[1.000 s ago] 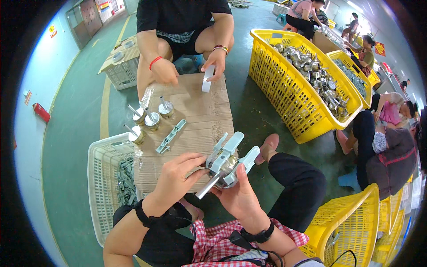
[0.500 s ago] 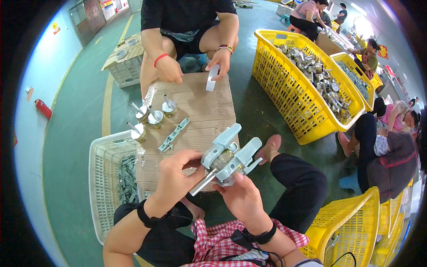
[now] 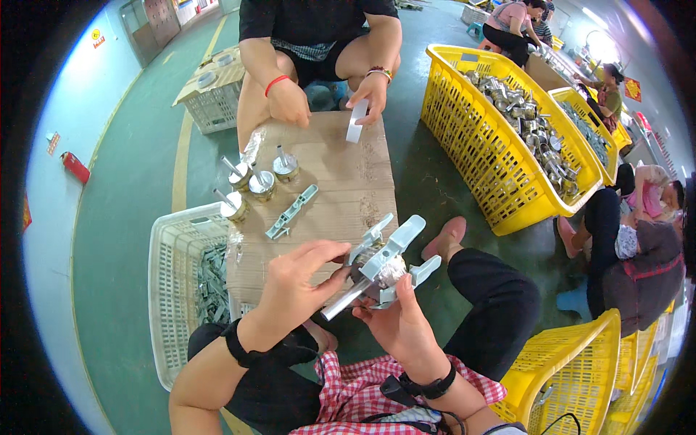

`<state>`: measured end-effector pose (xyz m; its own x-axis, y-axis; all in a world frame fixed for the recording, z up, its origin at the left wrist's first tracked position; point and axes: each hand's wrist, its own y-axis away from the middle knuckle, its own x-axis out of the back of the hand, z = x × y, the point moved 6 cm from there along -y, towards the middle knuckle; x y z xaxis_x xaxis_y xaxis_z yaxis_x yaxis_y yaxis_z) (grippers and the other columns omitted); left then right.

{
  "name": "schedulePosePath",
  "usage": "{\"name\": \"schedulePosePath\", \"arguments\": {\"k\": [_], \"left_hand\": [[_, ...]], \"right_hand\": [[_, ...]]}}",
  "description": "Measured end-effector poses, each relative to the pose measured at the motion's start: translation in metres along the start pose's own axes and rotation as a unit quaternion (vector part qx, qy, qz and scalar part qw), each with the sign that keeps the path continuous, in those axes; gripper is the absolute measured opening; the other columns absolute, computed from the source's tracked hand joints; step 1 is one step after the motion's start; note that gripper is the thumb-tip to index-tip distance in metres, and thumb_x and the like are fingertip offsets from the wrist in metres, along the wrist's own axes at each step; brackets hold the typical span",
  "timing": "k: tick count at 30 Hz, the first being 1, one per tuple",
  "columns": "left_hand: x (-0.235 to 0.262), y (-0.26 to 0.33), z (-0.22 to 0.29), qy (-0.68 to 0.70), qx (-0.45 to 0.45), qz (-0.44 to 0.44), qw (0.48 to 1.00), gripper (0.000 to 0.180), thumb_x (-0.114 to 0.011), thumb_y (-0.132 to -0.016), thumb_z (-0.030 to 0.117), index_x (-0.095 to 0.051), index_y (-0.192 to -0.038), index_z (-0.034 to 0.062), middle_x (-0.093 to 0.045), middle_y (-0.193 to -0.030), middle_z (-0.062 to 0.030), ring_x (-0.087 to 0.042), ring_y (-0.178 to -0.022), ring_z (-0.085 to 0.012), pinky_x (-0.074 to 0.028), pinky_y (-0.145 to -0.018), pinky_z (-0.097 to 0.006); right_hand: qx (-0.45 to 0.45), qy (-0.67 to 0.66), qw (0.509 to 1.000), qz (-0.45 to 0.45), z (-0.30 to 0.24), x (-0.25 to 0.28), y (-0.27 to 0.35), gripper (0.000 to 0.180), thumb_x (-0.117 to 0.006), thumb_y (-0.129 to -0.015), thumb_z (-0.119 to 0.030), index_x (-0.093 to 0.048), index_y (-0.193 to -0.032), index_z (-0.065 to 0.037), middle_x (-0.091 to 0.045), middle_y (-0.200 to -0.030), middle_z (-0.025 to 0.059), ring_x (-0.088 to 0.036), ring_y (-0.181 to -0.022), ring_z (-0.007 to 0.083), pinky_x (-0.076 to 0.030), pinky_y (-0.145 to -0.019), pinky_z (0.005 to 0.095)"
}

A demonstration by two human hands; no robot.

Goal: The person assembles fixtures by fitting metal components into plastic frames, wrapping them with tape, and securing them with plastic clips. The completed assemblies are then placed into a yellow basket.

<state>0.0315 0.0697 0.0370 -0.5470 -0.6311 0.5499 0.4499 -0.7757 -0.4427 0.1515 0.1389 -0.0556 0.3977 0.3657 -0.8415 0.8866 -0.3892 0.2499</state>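
Observation:
Above the near edge of the cardboard-topped table [image 3: 326,196], both my hands hold a round metal canister with several pale green plastic arms [image 3: 392,250] around it. A metal tube [image 3: 346,299] sticks out of it toward me. My left hand [image 3: 301,283] pinches its left side by the base of the tube. My right hand [image 3: 402,330] cups it from below and the right, thumb on the side. A loose pale green plastic arm [image 3: 292,212] lies on the cardboard. Several similar canisters with tubes pointing up [image 3: 262,185] stand at the table's left.
Across the table a person's hand [image 3: 373,94] holds a white strip [image 3: 356,122]. A white basket [image 3: 163,304] of green plastic parts is on my left. To the right stands a large yellow crate [image 3: 500,174] of metal parts, with another yellow crate [image 3: 573,362] nearer me.
The canister has been turned in my hands, so its green arms now spread apart and more metal shows. My left fingers have shifted along its side. The view has shifted slightly.

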Motion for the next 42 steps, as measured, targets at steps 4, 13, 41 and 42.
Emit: {"name": "schedulePosePath", "arguments": {"k": [4,13,41,42], "left_hand": [[0.008,-0.002,0.002,-0.028,-0.012,0.031,0.999,0.026,-0.068,-0.069,-0.002,-0.064,-0.095,0.0023,-0.064,-0.088,-0.0112,-0.065,-0.078,-0.0259,-0.052,-0.066,-0.030],[0.007,0.005,-0.018,0.123,0.110,0.042,0.985,0.024,-0.068,-0.072,-0.003,-0.063,-0.095,-0.0041,-0.065,-0.090,-0.0117,-0.066,-0.079,-0.0187,-0.054,-0.072,-0.028],[-0.014,0.009,-0.033,0.085,0.127,-0.043,0.987,0.026,-0.058,-0.084,0.006,-0.059,-0.108,-0.0023,-0.065,-0.098,-0.0129,-0.062,-0.088,-0.0205,-0.048,-0.079,-0.030],[-0.011,0.015,-0.035,0.121,0.127,-0.024,0.984,0.028,-0.057,-0.085,0.006,-0.057,-0.111,-0.0027,-0.065,-0.100,-0.0136,-0.062,-0.090,-0.0204,-0.048,-0.079,-0.029]], "right_hand": [[-0.012,0.011,1.000,-0.014,-0.003,-0.011,0.001,0.051,-0.048,-0.090,-0.049,-0.045,-0.124,-0.011,-0.054,-0.115,0.0034,-0.053,-0.102,0.0193,-0.042,-0.083,0.0347],[0.017,0.029,0.998,-0.047,-0.002,-0.015,0.008,0.055,-0.048,-0.088,-0.048,-0.039,-0.130,-0.014,-0.050,-0.124,0.0051,-0.051,-0.108,0.0228,-0.040,-0.090,0.0400],[0.013,-0.018,0.997,0.071,0.003,0.019,-0.003,0.046,-0.050,-0.090,-0.046,-0.047,-0.122,-0.013,-0.054,-0.115,0.0030,-0.052,-0.100,0.0171,-0.042,-0.085,0.0349],[0.026,-0.037,0.996,0.072,0.005,0.024,-0.012,0.044,-0.050,-0.090,-0.045,-0.047,-0.120,-0.013,-0.055,-0.112,0.0024,-0.053,-0.097,0.0165,-0.043,-0.082,0.0335]]}}
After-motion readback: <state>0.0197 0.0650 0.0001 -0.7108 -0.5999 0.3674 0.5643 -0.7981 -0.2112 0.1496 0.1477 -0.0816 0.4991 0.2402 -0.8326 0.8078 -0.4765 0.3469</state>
